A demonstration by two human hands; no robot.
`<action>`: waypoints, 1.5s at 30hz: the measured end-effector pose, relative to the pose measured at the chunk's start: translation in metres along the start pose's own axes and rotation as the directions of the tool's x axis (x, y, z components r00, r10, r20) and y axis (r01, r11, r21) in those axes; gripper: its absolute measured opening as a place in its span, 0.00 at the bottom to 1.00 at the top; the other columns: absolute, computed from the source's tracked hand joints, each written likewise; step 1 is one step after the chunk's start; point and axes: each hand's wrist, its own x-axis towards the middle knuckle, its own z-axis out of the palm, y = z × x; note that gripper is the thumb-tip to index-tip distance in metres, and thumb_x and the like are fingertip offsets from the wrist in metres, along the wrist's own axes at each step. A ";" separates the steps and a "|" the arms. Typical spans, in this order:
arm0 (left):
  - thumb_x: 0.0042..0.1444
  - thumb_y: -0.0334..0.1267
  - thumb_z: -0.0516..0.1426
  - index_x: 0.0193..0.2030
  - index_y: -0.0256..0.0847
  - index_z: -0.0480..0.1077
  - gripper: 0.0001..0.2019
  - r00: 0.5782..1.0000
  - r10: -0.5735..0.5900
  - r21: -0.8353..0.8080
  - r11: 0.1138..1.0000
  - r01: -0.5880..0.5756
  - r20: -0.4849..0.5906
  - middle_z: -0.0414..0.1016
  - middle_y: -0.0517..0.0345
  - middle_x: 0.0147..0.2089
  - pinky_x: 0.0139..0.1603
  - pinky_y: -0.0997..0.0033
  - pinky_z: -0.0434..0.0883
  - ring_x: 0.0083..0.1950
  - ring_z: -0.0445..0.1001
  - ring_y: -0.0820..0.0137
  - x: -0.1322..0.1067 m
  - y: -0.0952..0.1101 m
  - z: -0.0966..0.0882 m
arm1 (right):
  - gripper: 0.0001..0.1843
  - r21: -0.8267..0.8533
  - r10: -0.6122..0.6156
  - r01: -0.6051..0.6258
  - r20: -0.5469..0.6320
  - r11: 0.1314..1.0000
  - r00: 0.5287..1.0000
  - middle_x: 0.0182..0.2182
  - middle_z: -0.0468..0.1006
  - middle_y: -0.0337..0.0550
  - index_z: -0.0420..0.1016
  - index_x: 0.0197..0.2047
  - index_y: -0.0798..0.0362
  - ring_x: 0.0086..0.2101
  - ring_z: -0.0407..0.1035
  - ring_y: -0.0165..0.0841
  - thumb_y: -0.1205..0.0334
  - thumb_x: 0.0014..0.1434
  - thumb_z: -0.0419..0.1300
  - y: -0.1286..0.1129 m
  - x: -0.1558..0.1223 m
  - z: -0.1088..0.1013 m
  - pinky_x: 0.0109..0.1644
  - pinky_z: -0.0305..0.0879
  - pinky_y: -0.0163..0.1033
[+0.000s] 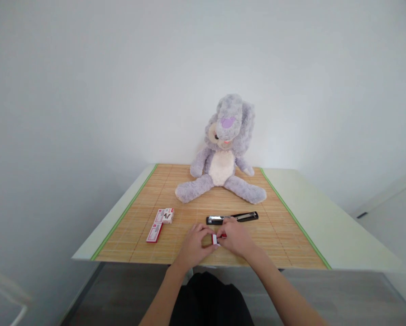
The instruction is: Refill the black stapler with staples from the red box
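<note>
My left hand point(195, 244) grips a small red-and-white staple box point(214, 239) between thumb and fingers at the mat's front half. From the other side, my right hand point(236, 237) has its fingers closed at the box's right end, where a bit of red shows; they hide most of that end, and what they pinch is too small to make out. Just beyond my hands lies a black stapler point(249, 217), opened out flat with its metal parts showing. To the left, more red-and-white staple boxes point(154, 232) lie together, with a smaller box point(168, 215) by them.
A bamboo mat point(138, 217) with green edges covers the middle of the pale table point(311, 203). At the back a grey plush rabbit point(222, 167) sits with legs spread, against the white wall. My dark-clothed legs are below the table's front edge.
</note>
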 end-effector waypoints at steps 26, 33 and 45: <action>0.52 0.45 0.70 0.52 0.54 0.78 0.19 0.999 -0.038 -0.034 0.999 0.038 -0.009 0.75 0.57 0.54 0.63 0.55 0.67 0.58 0.71 0.60 0.001 0.005 -0.002 | 0.26 0.313 0.048 -0.023 -0.070 0.949 0.996 0.47 0.75 0.44 0.77 0.59 0.46 0.47 0.71 0.40 0.53 0.58 0.69 0.068 -0.057 -0.013 0.54 0.67 0.45; 0.52 0.47 0.70 0.50 0.56 0.81 0.17 0.999 -0.050 -0.036 0.998 0.051 0.019 0.72 0.57 0.64 0.68 0.49 0.64 0.64 0.67 0.55 0.003 0.002 -0.002 | 0.19 0.317 0.043 -0.034 -0.023 0.948 0.999 0.40 0.74 0.41 0.81 0.53 0.43 0.38 0.70 0.36 0.56 0.58 0.68 0.077 -0.056 -0.010 0.45 0.68 0.41; 0.51 0.51 0.70 0.53 0.60 0.80 0.21 0.999 -0.032 0.017 0.999 0.032 0.035 0.76 0.60 0.58 0.65 0.50 0.66 0.59 0.69 0.57 0.005 0.000 0.001 | 0.19 0.357 0.019 -0.004 -0.039 0.934 0.999 0.41 0.75 0.41 0.82 0.52 0.44 0.39 0.70 0.35 0.58 0.56 0.69 0.059 -0.049 -0.005 0.44 0.66 0.39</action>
